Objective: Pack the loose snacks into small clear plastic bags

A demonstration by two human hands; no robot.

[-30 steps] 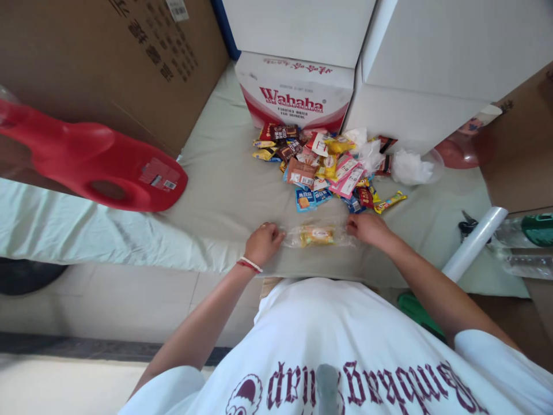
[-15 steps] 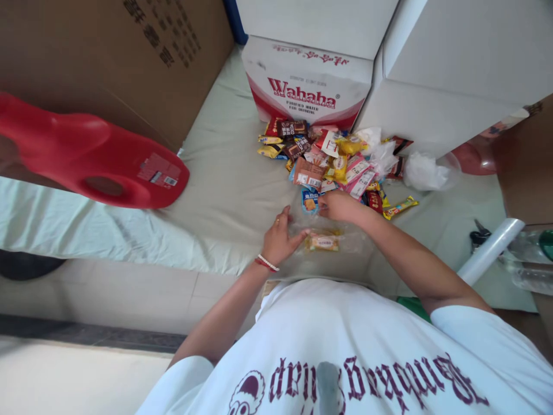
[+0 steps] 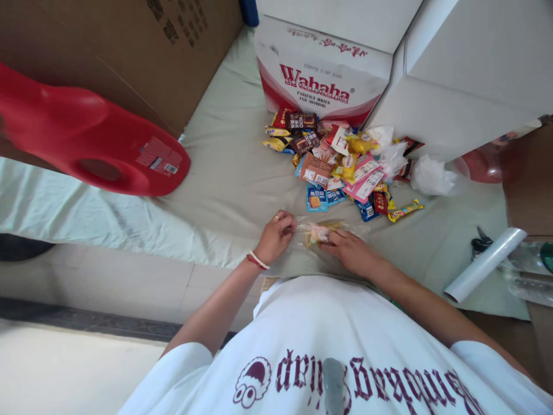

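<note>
A clear plastic bag (image 3: 301, 237) lies on the cloth close to my body, with a yellowish wrapped snack (image 3: 318, 233) inside. My left hand (image 3: 277, 235) pinches the bag's left end between thumb and fingers. From the right, my right hand (image 3: 351, 249) is closed over the bag and the snack, its fingertips partly hidden. Just beyond the bag lie two blue snack packets, the nearer-left one (image 3: 317, 199) apart from both hands. Behind them spreads a pile of wrapped snacks, with brown packets (image 3: 315, 170), pink-and-white packets (image 3: 366, 181) and yellow packets (image 3: 345, 167).
A Wahaba-style white and red water carton marked "Wahaha" (image 3: 324, 75) stands behind the pile. On the left lies a large red jug (image 3: 95, 138) against a brown box (image 3: 129, 52). To the right are crumpled white plastic (image 3: 432, 174), a plastic roll (image 3: 486, 265) and clear bottles (image 3: 529, 258).
My right hand has come back from the blue packets at the pile's edge to the bag. My left hand's fingers have closed on the bag's left end. The view has shifted slightly.
</note>
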